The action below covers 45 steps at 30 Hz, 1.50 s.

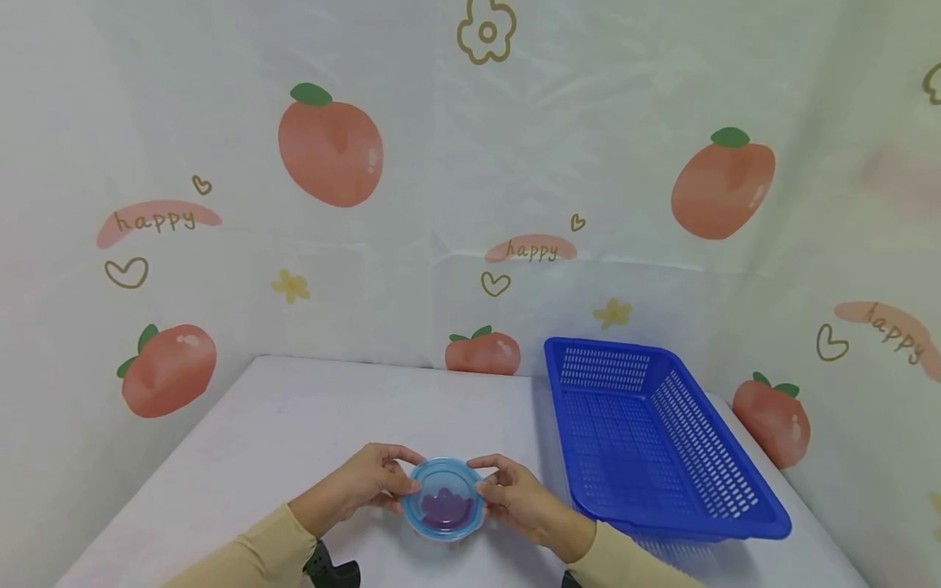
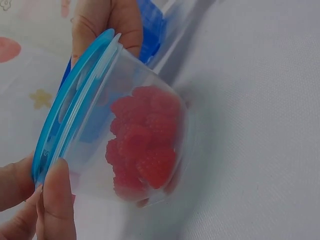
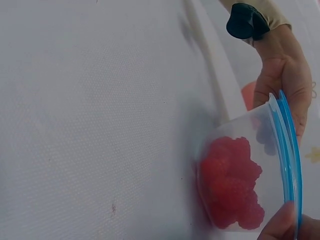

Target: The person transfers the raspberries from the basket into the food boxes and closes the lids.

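Note:
A clear round plastic container (image 3: 248, 126) with a blue-rimmed lid (image 1: 428, 482) is between the two hands, at the front middle of the table in the head view. Red raspberries (image 2: 145, 142) show through its wall, heaped at the bottom. My left hand (image 1: 363, 483) pinches the left side of the lid's rim between thumb and fingers. On the opposite side, my right hand (image 1: 518, 500) pinches the rim the same way. The lid lies over the container's mouth; whether it is fully pressed down I cannot tell.
A blue perforated plastic basket (image 1: 621, 514) stands to the right of the hands. The white table (image 1: 331, 400) meets a white curtain (image 1: 412, 163) printed with fruit, hearts and flowers at the back and sides.

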### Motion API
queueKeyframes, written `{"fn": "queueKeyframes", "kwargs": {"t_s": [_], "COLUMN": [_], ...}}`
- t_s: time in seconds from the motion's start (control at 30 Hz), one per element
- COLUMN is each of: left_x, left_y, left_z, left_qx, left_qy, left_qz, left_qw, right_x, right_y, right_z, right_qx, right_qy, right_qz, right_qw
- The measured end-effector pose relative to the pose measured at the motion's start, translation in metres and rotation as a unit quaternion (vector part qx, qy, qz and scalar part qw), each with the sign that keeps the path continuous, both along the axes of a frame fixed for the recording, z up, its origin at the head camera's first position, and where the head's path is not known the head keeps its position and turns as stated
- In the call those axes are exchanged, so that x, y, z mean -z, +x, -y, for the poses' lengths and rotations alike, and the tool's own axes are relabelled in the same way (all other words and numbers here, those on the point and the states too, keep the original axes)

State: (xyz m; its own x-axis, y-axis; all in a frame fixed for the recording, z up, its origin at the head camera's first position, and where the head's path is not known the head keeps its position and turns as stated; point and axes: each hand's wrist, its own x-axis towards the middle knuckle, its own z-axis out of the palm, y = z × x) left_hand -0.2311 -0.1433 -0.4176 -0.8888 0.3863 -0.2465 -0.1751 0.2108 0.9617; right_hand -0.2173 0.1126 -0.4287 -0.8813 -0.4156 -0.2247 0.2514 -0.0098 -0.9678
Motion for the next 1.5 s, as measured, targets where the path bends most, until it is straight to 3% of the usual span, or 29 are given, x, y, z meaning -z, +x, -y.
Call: {"fn": "queueKeyframes", "kwargs": {"t_s": [0.33,0.63,0.87,1.23,1.5], "left_x": [-0.001,0.001,0.001,0.001,0.002], "left_y": [0.002,0.0,0.0,-0.004,-0.003], "left_z": [-0.003,0.0,-0.002,0.005,0.002], "left_qx": [-0.009,-0.007,-0.016,0.032,0.005], "left_qy": [-0.019,-0.011,-0.016,0.021,0.007], "left_qz": [-0.01,0.021,0.018,0.038,0.035], "left_qw": [0.9997,0.9997,0.9996,0.9985,0.9994], "right_x": [-0.002,-0.002,-0.002,-0.005,-0.005], "right_y": [0.006,0.01,0.009,0.007,0.006], "right_z": [-0.002,0.0,0.0,-0.001,-0.001], "right_qx": [-0.017,-0.014,-0.013,-0.019,-0.021], "right_qy": [0.03,0.025,0.025,0.023,0.027], "right_qz": [0.009,0.014,0.01,0.013,0.021], "right_qw": [0.9994,0.9995,0.9995,0.9995,0.9992]}}
